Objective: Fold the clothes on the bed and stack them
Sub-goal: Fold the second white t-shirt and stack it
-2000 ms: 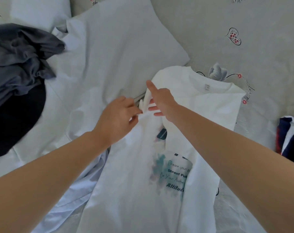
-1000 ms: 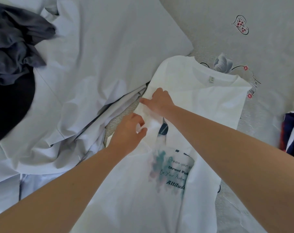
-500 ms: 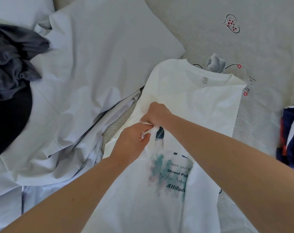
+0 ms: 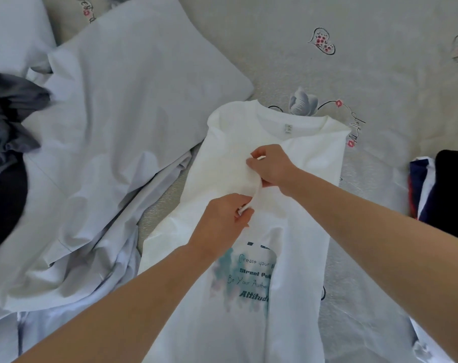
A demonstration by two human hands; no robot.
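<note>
So I'm working on the white tee [image 4: 296,158], which is lying flat on the bed [image 4: 340,61] right under both my hands, collar pointing away from me and hem running back toward my body. That's its long axis, straight out from me.

My left hand [image 4: 222,221] is pinching the sleeve [image 4: 248,179] edge between thumb and curled fingers. My right hand [image 4: 272,166] is gripping the same sleeve a bit further up, fingers curled around the fabric. The sleeve edge is running between the two hands, so they're nearly touching, left nearer to me, right nearer to the collar.

I reckon I'm tucking that sleeve in over the chest so the side fold comes out straight. The bit that matters: the fold line should run parallel to the long axis, so both hands need to lay it down level.

Off to the left of my hands, a pale shirt [image 4: 112,121] and a grey one [image 4: 7,119] are waiting. To the right there's a small folded stack [image 4: 437,187].
</note>
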